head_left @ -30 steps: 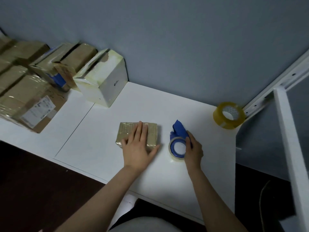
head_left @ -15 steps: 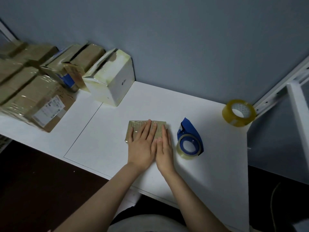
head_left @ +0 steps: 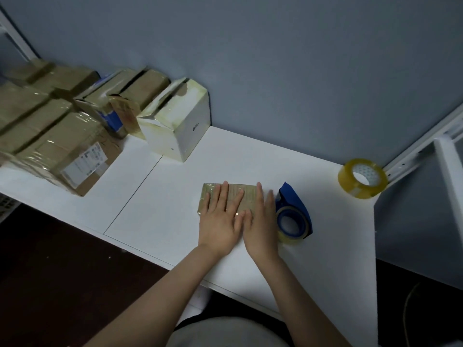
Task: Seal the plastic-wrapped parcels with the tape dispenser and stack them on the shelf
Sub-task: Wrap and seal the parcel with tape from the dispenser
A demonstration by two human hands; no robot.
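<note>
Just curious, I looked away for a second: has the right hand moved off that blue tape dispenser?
Yes. The right hand left the tape dispenser and moved left; it now lies flat on the small parcel beside the left hand.

Head view, steeply down onto table (head_left: pixel 175 209)

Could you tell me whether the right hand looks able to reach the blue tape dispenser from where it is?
Probably yes: the right hand lies flat on the small wrapped parcel, right beside the blue tape dispenser.

Packing room – taped parcels (head_left: pixel 57 146), spare tape roll (head_left: pixel 362 177), white table (head_left: pixel 175 216)
</note>
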